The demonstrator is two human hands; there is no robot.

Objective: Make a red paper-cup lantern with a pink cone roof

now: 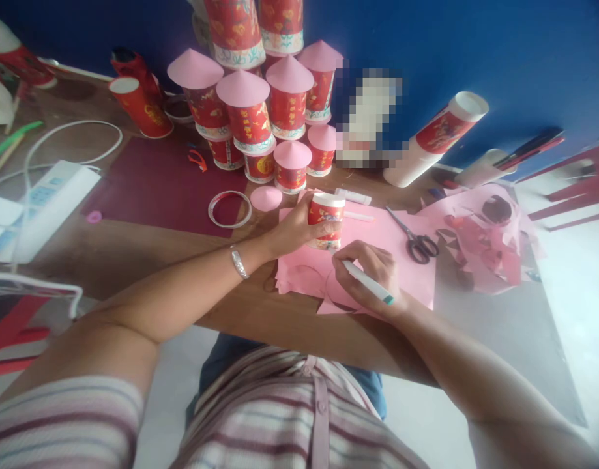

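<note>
My left hand [295, 229] is wrapped round a red paper cup [327, 215] with a white rim and a patterned lower band. It holds the cup over pink paper sheets [407, 225] on the table. In my right hand [370, 270] is a white marker pen [370, 283] with a green end, gripped like a writing tool. The pen's tip is close to the base of the cup; whether they touch I cannot tell. Black-handled scissors [421, 247] lie on the pink paper to the right. A curved outline shows on the paper near my right hand.
Behind stand several stacked red cups with pink cone tops [243, 89]. A tape roll [229, 209] and small pink cone [266, 198] lie left of the cup. Pink scraps [495, 247] lie right. A white power strip [45, 208] with cables is at left, a tilted cup stack [438, 140] at back right.
</note>
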